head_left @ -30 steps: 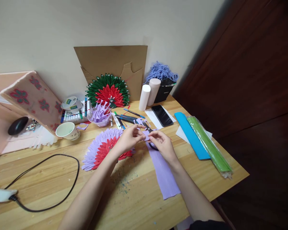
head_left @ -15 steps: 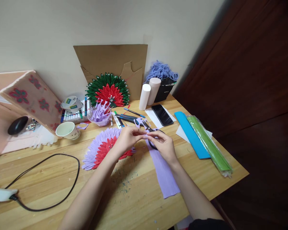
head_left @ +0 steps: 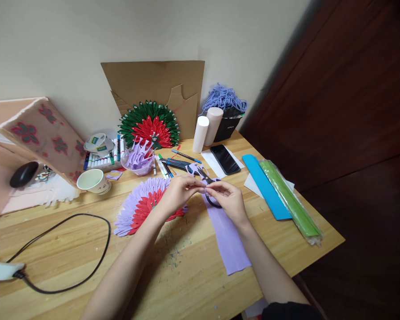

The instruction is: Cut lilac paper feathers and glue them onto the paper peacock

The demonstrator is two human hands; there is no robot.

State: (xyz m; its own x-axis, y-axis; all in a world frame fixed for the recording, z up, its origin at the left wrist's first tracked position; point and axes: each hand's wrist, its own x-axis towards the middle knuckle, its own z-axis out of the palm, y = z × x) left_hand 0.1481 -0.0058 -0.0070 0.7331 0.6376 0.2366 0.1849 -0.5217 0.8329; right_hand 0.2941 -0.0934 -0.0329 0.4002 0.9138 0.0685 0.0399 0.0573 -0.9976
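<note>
My left hand (head_left: 182,192) and my right hand (head_left: 230,202) meet fingertip to fingertip above the table. Both are closed in a pinch on a small purple paper piece (head_left: 206,189), mostly hidden by the fingers. Just beneath them lie black-handled scissors (head_left: 214,203) on a long purple crepe paper strip (head_left: 229,249). Cut purple scraps (head_left: 194,169) are by the scissor blades. Left of the hands, partly behind my left forearm, is a fan-shaped flower piece (head_left: 126,218) with purple outer petals and red inner ones.
A green-and-red fan (head_left: 150,122) leans on cardboard (head_left: 153,80) at the back. Nearby stand a bowl of purple scraps (head_left: 138,162), a paper cup (head_left: 95,182) and white bottles (head_left: 201,135). A phone (head_left: 225,159) and green packet (head_left: 290,198) lie right; a black cable (head_left: 108,231) loops left.
My right hand has shifted very slightly at the fingertips. Both hands stay pinched together over the scissors, and the view has tilted a touch.
</note>
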